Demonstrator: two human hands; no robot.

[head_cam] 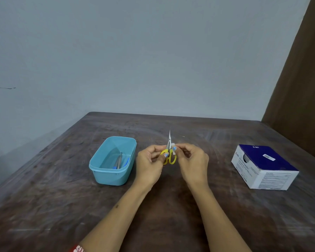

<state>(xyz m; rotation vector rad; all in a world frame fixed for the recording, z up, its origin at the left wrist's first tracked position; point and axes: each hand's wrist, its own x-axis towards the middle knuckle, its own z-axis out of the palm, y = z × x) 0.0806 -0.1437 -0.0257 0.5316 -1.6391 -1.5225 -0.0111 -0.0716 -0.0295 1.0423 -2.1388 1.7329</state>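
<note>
Above the middle of the tabletop (171,220), a little toward its far edge, the person holds a small pair of scissors (169,149) in the air between both hands. The left hand (149,160) grips the yellow handle loops, fingers curled round them, so that the closed metal blades point up and away toward the far edge. The right hand (193,160) comes in from the other side and pinches a small white pad (172,144) between thumb and fingertips, pressing it against the blades just above the handles. How far the pad wraps round the metal cannot be told. Toward the left edge of the tabletop stands a light blue plastic tub (98,171), open at the top, with a few slim metal tools (119,160) lying in it, some with blue parts. Toward the right edge, well apart from the hands, sits a blue and white cardboard box (267,160) with print on its sides and an opening in its left face. A pale grey wall (153,60) rises behind the far edge.
</note>
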